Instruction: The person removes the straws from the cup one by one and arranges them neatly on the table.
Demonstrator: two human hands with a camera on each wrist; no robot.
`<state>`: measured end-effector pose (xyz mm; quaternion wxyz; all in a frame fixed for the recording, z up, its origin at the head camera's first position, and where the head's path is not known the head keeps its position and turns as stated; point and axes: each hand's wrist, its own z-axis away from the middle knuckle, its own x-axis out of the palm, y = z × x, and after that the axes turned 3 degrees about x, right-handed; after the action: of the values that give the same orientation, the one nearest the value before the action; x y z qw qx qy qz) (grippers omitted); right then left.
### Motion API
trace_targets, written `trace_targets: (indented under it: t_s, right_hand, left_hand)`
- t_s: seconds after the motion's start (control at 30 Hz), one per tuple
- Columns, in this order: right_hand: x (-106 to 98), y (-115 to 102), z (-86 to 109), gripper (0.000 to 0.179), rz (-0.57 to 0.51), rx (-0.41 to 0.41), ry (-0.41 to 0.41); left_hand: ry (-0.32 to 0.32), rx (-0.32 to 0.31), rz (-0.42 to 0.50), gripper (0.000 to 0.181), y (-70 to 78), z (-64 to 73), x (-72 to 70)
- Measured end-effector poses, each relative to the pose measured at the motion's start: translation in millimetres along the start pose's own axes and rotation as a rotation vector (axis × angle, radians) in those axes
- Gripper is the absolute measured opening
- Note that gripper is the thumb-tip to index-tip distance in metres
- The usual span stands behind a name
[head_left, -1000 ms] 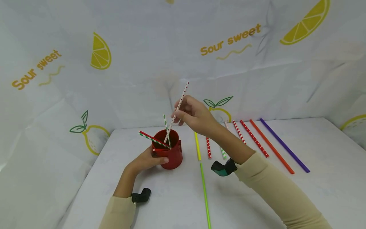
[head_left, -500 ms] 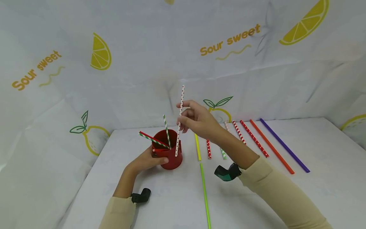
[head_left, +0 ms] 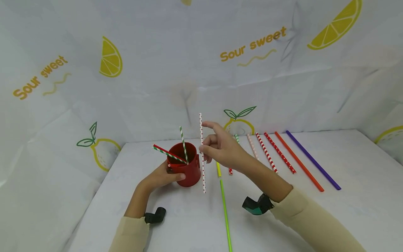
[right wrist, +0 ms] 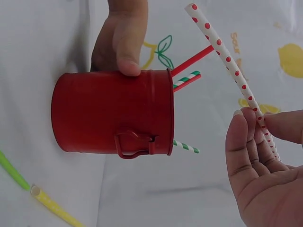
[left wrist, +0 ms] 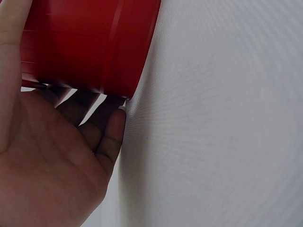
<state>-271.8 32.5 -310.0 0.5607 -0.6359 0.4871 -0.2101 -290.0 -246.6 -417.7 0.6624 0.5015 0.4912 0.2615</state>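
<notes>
A red metal bucket stands on the table with several straws leaning in it, among them a green-striped straw. My left hand grips the bucket from its left side, thumb across the front; the left wrist view shows the fingers reaching round near its base. Just right of the bucket, my right hand pinches a white straw with red dots between thumb and fingers. That straw is upright, its lower end below the rim level and outside the bucket in the head view.
A row of straws lies to the right, including a yellow one, a red-and-white striped one, an orange one and a purple one. A lime green straw lies in front. A printed cloth hangs behind the table.
My right hand has drawn the dotted straw up out of the bucket, then moved right and down with it, turning it upright. My left hand and the bucket have stayed put.
</notes>
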Motion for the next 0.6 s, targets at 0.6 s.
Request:
trace_targets:
  t_s: [0.6]
  right_hand:
    - [5, 18, 28.0, 0.070, 0.001, 0.088, -0.017]
  left_hand:
    - [0.011, -0.019, -0.006, 0.081, -2.7, -1.6, 0.3]
